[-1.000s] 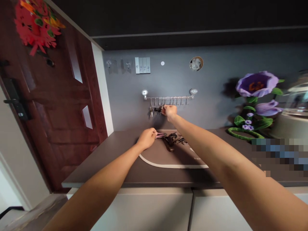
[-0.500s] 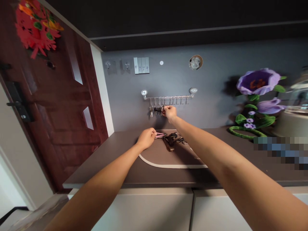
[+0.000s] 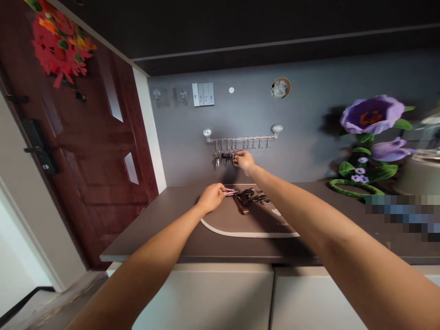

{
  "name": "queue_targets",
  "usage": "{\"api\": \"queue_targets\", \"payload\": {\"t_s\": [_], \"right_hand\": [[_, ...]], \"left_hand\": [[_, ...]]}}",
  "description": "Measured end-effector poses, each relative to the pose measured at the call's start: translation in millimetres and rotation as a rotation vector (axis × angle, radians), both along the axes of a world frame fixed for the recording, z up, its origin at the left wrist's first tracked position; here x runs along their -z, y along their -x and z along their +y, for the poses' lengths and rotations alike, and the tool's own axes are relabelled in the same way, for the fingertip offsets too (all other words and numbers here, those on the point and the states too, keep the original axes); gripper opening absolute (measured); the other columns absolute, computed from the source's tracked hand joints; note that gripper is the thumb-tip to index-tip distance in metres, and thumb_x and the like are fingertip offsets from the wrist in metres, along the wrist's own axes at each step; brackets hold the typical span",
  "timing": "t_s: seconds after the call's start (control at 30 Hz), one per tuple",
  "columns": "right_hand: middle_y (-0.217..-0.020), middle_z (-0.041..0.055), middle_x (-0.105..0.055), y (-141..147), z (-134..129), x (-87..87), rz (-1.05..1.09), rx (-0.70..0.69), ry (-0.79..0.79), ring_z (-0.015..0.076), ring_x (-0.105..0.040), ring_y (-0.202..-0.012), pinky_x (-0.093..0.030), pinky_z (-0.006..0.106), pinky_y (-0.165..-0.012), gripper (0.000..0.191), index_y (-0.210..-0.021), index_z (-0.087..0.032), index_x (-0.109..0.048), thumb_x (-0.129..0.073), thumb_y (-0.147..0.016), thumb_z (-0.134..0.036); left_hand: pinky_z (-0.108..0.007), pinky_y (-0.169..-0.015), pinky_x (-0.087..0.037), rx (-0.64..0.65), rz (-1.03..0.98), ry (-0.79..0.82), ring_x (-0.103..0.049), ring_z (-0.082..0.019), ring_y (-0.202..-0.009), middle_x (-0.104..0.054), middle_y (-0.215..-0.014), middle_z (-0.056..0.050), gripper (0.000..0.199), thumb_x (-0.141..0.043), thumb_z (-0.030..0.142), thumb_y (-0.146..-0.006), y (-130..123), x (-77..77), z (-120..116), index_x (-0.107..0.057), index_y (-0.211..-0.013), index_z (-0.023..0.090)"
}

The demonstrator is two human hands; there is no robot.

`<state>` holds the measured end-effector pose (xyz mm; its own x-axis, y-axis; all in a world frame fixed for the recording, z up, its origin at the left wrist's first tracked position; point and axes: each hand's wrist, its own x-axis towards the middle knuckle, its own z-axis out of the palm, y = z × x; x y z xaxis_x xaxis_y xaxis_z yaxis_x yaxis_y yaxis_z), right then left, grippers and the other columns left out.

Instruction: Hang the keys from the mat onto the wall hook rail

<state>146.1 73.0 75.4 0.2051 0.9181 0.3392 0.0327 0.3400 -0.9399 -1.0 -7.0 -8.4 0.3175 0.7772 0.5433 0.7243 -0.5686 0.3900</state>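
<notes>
At the wall, my right hand (image 3: pixel 244 162) is closed, its fingertips pinching a bunch of keys (image 3: pixel 234 158) just below the clear hook rail (image 3: pixel 240 139). More keys (image 3: pixel 217 159) hang from the rail's left hooks, several with dark heads. Low over the mat, my left hand (image 3: pixel 212 196) is closed on one end of a thin pink strap (image 3: pixel 231 192); its far end reaches the key pile. That pile of keys (image 3: pixel 254 196), with a brown leather-like key holder (image 3: pixel 242 205), lies on the brown mat (image 3: pixel 237 227) with a pale rim.
Purple artificial flowers (image 3: pixel 373 117) and a lamp-like glass object (image 3: pixel 426 146) stand on the right of the counter (image 3: pixel 151 229). A dark cabinet (image 3: pixel 257 27) overhangs it. Left is a dark red door (image 3: pixel 99 183) with a black handle (image 3: pixel 34 150). Two small hooks (image 3: pixel 183 95) and labels (image 3: pixel 203 94) are on the wall.
The view has shifted slightly. My right hand stays at the rail with the keys, which now hang straighter beside its fingertips. My left hand still holds the pink strap in about the same place.
</notes>
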Motion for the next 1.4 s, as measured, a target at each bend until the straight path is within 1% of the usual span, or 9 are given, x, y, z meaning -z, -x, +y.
{"api": "queue_targets", "payload": {"t_s": [0.17, 0.4, 0.57, 0.77, 0.93, 1.03, 1.13, 1.27, 1.4], "right_hand": [[-0.078, 0.0019, -0.057, -7.3, -11.3, 1.5, -0.024, 0.025, 0.008, 0.0063, -0.051, -0.058, -0.045, 0.019, -0.053, 0.018, -0.083, -0.015, -0.052, -0.053, -0.067, -0.006], [-0.073, 0.0030, -0.060, -16.7, -46.4, 8.5, 0.017, -0.044, 0.071, 0.0068, -0.051, -0.053, -0.043, 0.020, -0.050, 0.016, -0.077, -0.014, -0.054, -0.050, -0.066, -0.004], [-0.072, 0.0031, -0.063, -23.9, -67.0, 27.6, -0.047, -0.105, 0.045, 0.0100, -0.056, -0.061, -0.045, 0.022, -0.058, 0.015, -0.078, -0.015, -0.055, -0.054, -0.065, -0.007], [-0.071, 0.0023, -0.063, -43.4, -67.6, 57.9, -0.307, -0.062, -0.070, 0.0115, -0.059, -0.069, -0.045, 0.027, -0.072, 0.014, -0.082, -0.015, -0.057, -0.053, -0.069, -0.011], [-0.072, 0.0028, -0.063, -51.2, -70.5, 66.6, -0.445, 0.014, -0.129, 0.0125, -0.059, -0.070, -0.044, 0.029, -0.077, 0.017, -0.084, -0.017, -0.058, -0.049, -0.072, -0.009], [-0.071, 0.0035, -0.063, -52.1, -70.2, 66.1, -0.564, 0.049, -0.161, 0.0139, -0.059, -0.070, -0.043, 0.030, -0.078, 0.018, -0.082, -0.017, -0.060, -0.050, -0.071, -0.007], [-0.072, 0.0040, -0.064, -51.8, -68.3, 65.3, -0.644, 0.062, -0.196, 0.0141, -0.059, -0.072, -0.043, 0.028, -0.078, 0.021, -0.085, -0.016, -0.061, -0.049, -0.071, -0.006], [-0.080, 0.0059, -0.065, -50.8, -68.9, 65.8, -0.788, 0.056, -0.202, 0.0143, -0.060, -0.076, -0.043, 0.027, -0.079, 0.024, -0.093, -0.014, -0.060, -0.045, -0.074, -0.009], [-0.081, 0.0063, -0.066, -49.8, -71.3, 66.1, -0.836, 0.062, -0.190, 0.0144, -0.061, -0.079, -0.043, 0.026, -0.080, 0.024, -0.094, -0.014, -0.059, -0.045, -0.075, -0.010]], "left_hand": [[-0.022, -0.062, -0.037, -0.013, 0.030, -0.006, -0.049, -0.012, -0.066, -0.056, -0.071, -0.001, 0.011, -0.048, 0.019, -0.076, -1.0, 1.6, -2.6, -0.057, -0.080, 0.016], [-0.026, -0.071, -0.040, -0.075, 0.128, -0.074, -0.053, -0.015, -0.076, -0.058, -0.083, -0.005, 0.016, -0.045, 0.017, -0.078, -3.7, -5.1, -4.2, -0.059, -0.086, 0.017], [-0.027, -0.074, -0.040, -0.118, 0.235, -0.051, -0.054, -0.017, -0.083, -0.059, -0.090, -0.007, 0.019, -0.046, 0.017, -0.077, -9.2, -17.2, 0.9, -0.060, -0.089, 0.018], [-0.029, -0.077, -0.039, -0.136, 0.304, 0.027, -0.054, -0.021, -0.089, -0.060, -0.095, -0.010, 0.022, -0.051, 0.024, -0.076, -24.0, -27.7, 10.2, -0.062, -0.094, 0.018], [-0.030, -0.079, -0.038, -0.119, 0.259, 0.040, -0.055, -0.022, -0.091, -0.061, -0.096, -0.011, 0.024, -0.046, 0.026, -0.079, -33.7, -19.7, 19.5, -0.064, -0.093, 0.019], [-0.030, -0.079, -0.038, -0.089, 0.270, 0.044, -0.054, -0.021, -0.091, -0.062, -0.095, -0.010, 0.027, -0.042, 0.031, -0.082, -30.2, -9.9, 21.9, -0.065, -0.092, 0.020], [-0.029, -0.081, -0.037, -0.010, 0.327, 0.033, -0.053, -0.020, -0.095, -0.062, -0.097, -0.007, 0.032, -0.037, 0.036, -0.085, -22.2, -4.4, 22.0, -0.064, -0.096, 0.023], [-0.028, -0.080, -0.037, -0.008, 0.326, 0.006, -0.052, -0.019, -0.093, -0.061, -0.098, -0.006, 0.030, -0.042, 0.037, -0.082, -14.0, -5.4, 22.4, -0.062, -0.101, 0.023], [-0.027, -0.077, -0.038, -0.023, 0.288, -0.008, -0.053, -0.018, -0.087, -0.060, -0.092, -0.006, 0.025, -0.051, 0.033, -0.077, -12.5, -7.9, 22.6, -0.065, -0.094, 0.021]]}}
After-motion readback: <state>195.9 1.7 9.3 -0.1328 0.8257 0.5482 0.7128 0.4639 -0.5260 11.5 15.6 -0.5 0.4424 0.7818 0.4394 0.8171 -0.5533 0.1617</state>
